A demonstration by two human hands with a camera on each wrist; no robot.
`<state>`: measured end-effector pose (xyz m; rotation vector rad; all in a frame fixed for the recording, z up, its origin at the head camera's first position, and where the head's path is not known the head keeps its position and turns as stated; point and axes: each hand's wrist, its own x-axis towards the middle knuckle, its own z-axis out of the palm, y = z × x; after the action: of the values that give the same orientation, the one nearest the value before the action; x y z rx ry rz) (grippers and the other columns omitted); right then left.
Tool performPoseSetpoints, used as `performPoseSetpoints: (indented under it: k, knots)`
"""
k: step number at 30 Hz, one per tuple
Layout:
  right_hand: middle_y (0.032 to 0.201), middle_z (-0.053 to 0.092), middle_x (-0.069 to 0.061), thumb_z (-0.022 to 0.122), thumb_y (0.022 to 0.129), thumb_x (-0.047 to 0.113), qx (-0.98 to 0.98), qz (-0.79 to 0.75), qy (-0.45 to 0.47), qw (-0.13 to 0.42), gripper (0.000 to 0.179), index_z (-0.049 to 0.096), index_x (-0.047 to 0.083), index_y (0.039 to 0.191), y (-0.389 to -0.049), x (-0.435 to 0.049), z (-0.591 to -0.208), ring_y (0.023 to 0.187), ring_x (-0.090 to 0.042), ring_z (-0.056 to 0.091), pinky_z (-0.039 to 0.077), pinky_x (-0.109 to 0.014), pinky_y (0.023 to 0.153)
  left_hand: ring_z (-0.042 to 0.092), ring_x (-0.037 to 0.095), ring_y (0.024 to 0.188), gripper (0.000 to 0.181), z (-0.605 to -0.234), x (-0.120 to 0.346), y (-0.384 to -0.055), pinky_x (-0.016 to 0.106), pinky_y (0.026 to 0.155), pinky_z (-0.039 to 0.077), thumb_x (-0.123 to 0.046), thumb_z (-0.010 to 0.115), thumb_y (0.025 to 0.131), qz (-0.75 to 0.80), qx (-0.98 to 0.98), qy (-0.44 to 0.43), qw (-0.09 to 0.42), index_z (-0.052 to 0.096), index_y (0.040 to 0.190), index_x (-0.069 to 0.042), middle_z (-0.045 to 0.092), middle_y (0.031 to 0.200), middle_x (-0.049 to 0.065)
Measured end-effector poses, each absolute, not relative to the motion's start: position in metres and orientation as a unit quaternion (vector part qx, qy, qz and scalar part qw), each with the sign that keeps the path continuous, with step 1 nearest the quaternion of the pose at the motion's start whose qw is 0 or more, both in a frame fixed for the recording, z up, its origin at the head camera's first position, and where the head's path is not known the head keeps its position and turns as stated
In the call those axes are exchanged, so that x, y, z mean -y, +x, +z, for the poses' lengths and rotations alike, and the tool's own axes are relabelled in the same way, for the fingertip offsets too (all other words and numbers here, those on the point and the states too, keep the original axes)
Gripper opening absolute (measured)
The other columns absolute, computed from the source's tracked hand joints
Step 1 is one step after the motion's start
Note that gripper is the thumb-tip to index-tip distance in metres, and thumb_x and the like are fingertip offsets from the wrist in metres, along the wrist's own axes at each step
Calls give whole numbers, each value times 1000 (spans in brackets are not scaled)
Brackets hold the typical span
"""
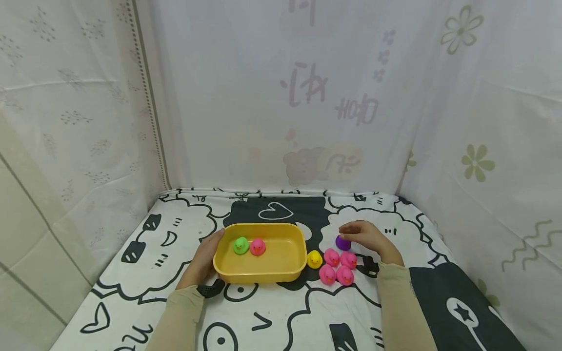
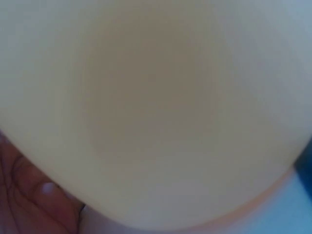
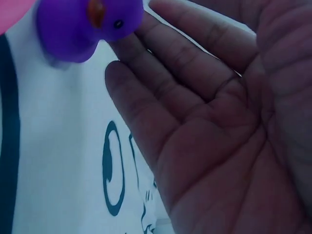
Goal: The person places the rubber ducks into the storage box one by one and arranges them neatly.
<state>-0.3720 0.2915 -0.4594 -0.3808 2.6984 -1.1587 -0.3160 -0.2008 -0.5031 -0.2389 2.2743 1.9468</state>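
A yellow tray lies on the patterned cloth, with a green rubber duck and a pink rubber duck inside. My left hand holds the tray by its left side, part of the fingers hidden by the wall. Up close in the left wrist view, the tray's pale wall fills most of the picture. To the right of the tray, my right hand reaches over a purple rubber duck. Its fingers extend nearly straight, tips right at the duck's head; the thumb tip is hidden.
Several pink ducks cluster just in front of the purple one. A yellow duck stands between them and the tray's right wall. Behind the cloth-covered surface hangs a white curtain, with more curtain at both sides.
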Motion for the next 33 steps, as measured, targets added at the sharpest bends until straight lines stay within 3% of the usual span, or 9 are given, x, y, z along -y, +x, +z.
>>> performPoseSetpoints:
  k: [8, 18, 33]
  knots:
    - [113, 73, -6, 78, 89, 33, -908, -388, -125, 94, 39, 73, 11, 120, -373, -297, -467, 104, -24, 67, 55, -47, 96, 48, 30, 130, 78, -504, 201, -317, 49, 115, 36, -69, 37, 99, 640, -761, -77, 67, 41, 152, -12, 47, 150, 13]
    - [116, 72, -7, 77, 89, 35, -909, -385, -128, 97, 41, 72, 11, 122, -372, -302, -468, 113, -29, 64, 53, -49, 98, 46, 31, 131, 71, -504, 202, -316, 50, 116, 34, -63, 35, 102, 641, -761, -73, 68, 41, 152, -12, 46, 150, 13]
    - [120, 69, -10, 78, 88, 24, -899, -400, -135, 118, 37, 72, 11, 122, -369, -304, -467, 121, -37, 58, 48, -56, 102, 47, 30, 130, 76, -504, 203, -318, 50, 116, 34, -68, 35, 100, 638, -764, -67, 66, 44, 150, -12, 48, 149, 13]
